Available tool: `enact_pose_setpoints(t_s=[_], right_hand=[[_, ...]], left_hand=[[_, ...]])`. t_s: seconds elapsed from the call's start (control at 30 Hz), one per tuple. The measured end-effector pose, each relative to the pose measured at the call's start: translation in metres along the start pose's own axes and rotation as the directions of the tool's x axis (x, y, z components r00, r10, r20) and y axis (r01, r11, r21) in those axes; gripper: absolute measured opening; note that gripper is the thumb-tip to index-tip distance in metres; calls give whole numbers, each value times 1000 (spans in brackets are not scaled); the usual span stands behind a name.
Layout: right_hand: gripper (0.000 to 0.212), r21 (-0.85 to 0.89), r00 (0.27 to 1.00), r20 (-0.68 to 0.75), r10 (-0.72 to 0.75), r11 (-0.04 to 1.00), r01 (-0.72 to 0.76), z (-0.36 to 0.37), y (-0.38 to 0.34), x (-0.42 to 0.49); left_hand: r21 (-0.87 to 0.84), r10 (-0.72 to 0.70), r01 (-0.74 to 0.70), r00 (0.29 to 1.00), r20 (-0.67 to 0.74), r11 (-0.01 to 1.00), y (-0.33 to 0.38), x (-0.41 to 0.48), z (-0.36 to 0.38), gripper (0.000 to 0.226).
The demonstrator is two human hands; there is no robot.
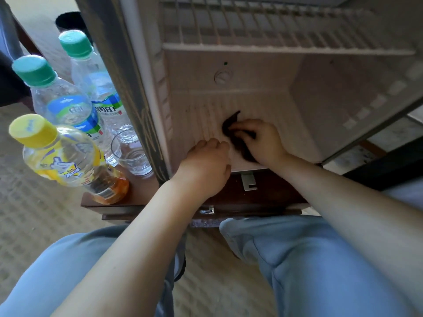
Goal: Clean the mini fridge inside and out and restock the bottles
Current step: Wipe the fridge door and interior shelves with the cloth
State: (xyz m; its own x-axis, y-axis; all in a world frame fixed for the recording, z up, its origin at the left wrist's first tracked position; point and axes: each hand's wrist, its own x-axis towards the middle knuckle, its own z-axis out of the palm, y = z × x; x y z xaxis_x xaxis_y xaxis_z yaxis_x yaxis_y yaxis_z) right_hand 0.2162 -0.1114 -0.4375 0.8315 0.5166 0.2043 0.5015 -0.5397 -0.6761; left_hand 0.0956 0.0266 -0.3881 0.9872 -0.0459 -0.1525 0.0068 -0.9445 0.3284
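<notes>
The mini fridge stands open, its white inside bare under a wire shelf. My right hand grips a dark cloth against the ribbed fridge floor. My left hand rests at the floor's front edge with fingers curled, holding nothing that I can see. Left of the fridge stand two water bottles with green caps and a yellow-capped drink bottle.
An empty drinking glass stands between the bottles and the fridge wall on the dark wooden cabinet. The fridge door swings open to the right. My knees in light blue trousers are below, over patterned carpet.
</notes>
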Motion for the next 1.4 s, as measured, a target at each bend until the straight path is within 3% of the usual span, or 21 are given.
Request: enact_pose_setpoints(t_s=[0.17,0.27,0.37,0.47,0.53,0.7,0.87,1.0,1.1,1.13,1.2,1.3,1.33,1.4], right_hand=[[25,26,997,30,72,997,-73,-11,-5,-62],[21,15,970,-191,153,988,-153,-20,4,-65],[25,-152,909,-385,160,961,-233,-28,30,-59],[47,-411,945,-284,162,870,-273,-20,40,-57],[57,-454,955,-208,214,843,-288,-15,30,-56],[55,-365,996,-54,77,927,-92,23,-15,-58],[43,-91,987,112,-113,988,124,89,-77,-80],[30,112,990,80,-117,988,107,86,-85,-89],[23,229,993,116,-37,973,9,60,-77,-98],[22,246,996,84,20,968,-40,51,-72,-102],[23,214,984,-112,138,970,-112,32,-62,-104],[31,60,848,-493,193,980,-188,2,-39,-95],[34,11,813,-553,185,977,-215,-3,-30,-90],[41,-110,839,-505,200,950,-293,0,-15,-78]], left_hand=[[-14,-7,7,1000,7,1000,-2,-8,-3,42],[2,-14,14,1000,6,1000,-6,-14,0,45],[20,-23,22,1000,16,1000,-10,-19,4,47],[20,-31,31,1000,0,999,-19,-24,6,49],[23,-48,48,999,-6,999,-25,-27,6,49],[40,-75,74,997,15,996,-26,-51,10,50],[-24,-141,140,989,-54,990,-30,-81,9,44],[-67,-210,202,968,-138,977,-34,-91,5,31],[-85,-201,189,965,-168,978,-30,-88,4,32],[-88,-192,178,965,-178,980,-28,-86,4,32],[-85,-181,168,966,-185,982,-25,-82,3,35],[-66,-179,169,962,-205,983,-22,-77,2,35],[-58,-180,171,962,-206,983,-22,-76,1,34],[-45,-181,176,964,-195,983,-22,-76,2,33]])
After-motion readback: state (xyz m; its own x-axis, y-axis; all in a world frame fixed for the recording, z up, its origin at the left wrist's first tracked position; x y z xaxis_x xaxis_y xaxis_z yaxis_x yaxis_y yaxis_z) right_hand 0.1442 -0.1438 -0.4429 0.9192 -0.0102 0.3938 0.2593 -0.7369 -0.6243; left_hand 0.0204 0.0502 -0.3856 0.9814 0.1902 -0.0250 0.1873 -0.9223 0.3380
